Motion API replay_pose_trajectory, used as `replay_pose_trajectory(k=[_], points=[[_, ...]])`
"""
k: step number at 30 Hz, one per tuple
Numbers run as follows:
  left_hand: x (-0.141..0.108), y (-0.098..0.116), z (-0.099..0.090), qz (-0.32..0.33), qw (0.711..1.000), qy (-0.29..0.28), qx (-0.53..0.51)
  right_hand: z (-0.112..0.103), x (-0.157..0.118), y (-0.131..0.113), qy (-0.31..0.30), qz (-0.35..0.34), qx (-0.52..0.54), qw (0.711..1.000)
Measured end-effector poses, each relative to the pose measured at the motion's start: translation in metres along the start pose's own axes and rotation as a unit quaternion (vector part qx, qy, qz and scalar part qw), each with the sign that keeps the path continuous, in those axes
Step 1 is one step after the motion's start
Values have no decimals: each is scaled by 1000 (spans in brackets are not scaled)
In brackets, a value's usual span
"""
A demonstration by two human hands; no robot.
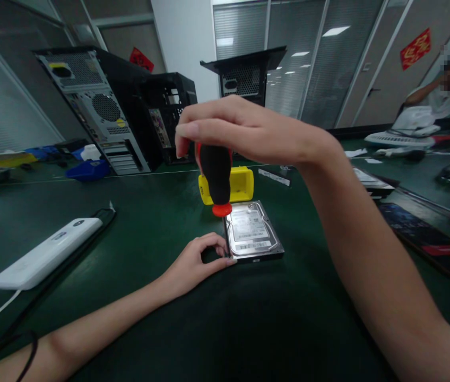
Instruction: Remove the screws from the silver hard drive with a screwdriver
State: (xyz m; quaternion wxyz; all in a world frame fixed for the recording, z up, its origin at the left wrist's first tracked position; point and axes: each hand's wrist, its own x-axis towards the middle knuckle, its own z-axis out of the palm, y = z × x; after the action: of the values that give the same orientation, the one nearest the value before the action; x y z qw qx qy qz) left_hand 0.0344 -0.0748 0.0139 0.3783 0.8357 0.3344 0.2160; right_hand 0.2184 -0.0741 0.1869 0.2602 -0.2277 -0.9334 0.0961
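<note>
A silver hard drive [251, 228] lies label side up on the dark green table. My left hand [197, 260] grips its near left corner, with the thumb along the near edge and the fingers at the left side. Above the drive's far left part, a screwdriver [216, 175] with a black and red handle stands upright. My right hand [228, 124] is arched over the top of that handle, its fingers bent down around it. The screwdriver's shaft and tip are hidden behind the handle. Just beyond the drive sits a yellow plastic bin [244, 183].
Computer cases [105, 106] stand at the back. On the left lies a white power strip [50, 252] with cables, near a blue bin [87, 170]. A phone-like black slab [432, 239] and tools are on the right. Another person's arm [427, 90] shows at far right.
</note>
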Motion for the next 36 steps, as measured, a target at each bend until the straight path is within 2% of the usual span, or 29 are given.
replay_pose_trajectory(k=[6,9,16,18,21,24,27,30,32,36], points=[[0,1,1,5,1000,0,-18,-1,1,-6,-27,18,71,997],[0,2,1,3,1000,4,-21,-2,2,-9,-23,18,34,999],[0,3,0,5,1000,-4,-25,3,2,-3,36,29,-90,995],[-1,2,0,9,999,-3,-31,3,1,-2,48,52,-86,994],[-1,1,0,16,999,-2,-39,1,-2,-3,30,74,-70,994],[-1,1,-1,15,999,-4,-42,-2,-2,-2,4,46,-45,998],[-1,2,-1,14,999,-5,-42,-3,0,-1,23,13,-52,998],[0,3,0,12,999,-2,-39,0,2,-1,50,23,-110,992],[0,4,0,11,999,-1,-34,1,2,-3,47,34,-131,990],[1,5,0,8,1000,-2,-27,2,1,-8,36,57,-107,992]])
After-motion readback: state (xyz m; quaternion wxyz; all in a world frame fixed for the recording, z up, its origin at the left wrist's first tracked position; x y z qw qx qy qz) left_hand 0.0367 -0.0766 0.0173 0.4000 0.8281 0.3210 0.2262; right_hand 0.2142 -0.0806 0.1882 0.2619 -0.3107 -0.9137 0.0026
